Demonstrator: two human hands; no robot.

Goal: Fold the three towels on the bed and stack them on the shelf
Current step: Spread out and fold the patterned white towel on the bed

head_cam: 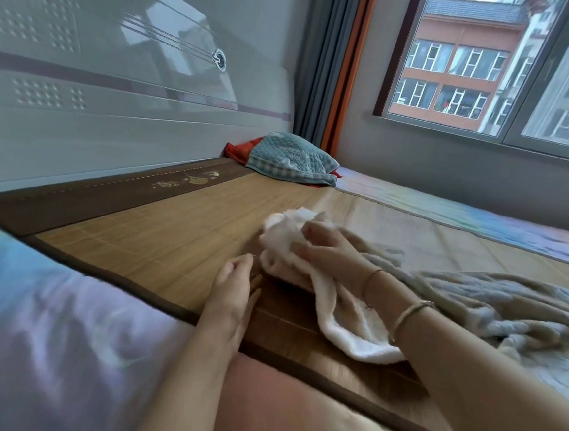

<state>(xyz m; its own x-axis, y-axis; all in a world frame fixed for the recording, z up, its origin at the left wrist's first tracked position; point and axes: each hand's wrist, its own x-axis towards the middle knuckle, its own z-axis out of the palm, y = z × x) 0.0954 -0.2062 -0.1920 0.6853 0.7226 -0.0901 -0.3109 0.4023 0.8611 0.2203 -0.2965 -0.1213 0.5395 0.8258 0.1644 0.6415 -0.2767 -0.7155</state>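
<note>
A crumpled white towel (pixel 336 319) lies on the bamboo mat (pixel 157 235) in the middle of the bed. My right hand (pixel 328 250) grips its bunched far end, fingers curled into the cloth. Just left of the towel, my left hand (pixel 235 290) hovers over the mat with relaxed fingers and holds nothing. A grey-beige towel (pixel 495 306) is spread in loose folds to the right, partly under my right forearm. No shelf is in view.
A white headboard (pixel 96 113) runs along the left. A teal quilted pillow (pixel 291 159) over red cloth sits in the far corner by the curtains. A pastel sheet (pixel 27 313) covers the near left. The window (pixel 495 68) is at the back right.
</note>
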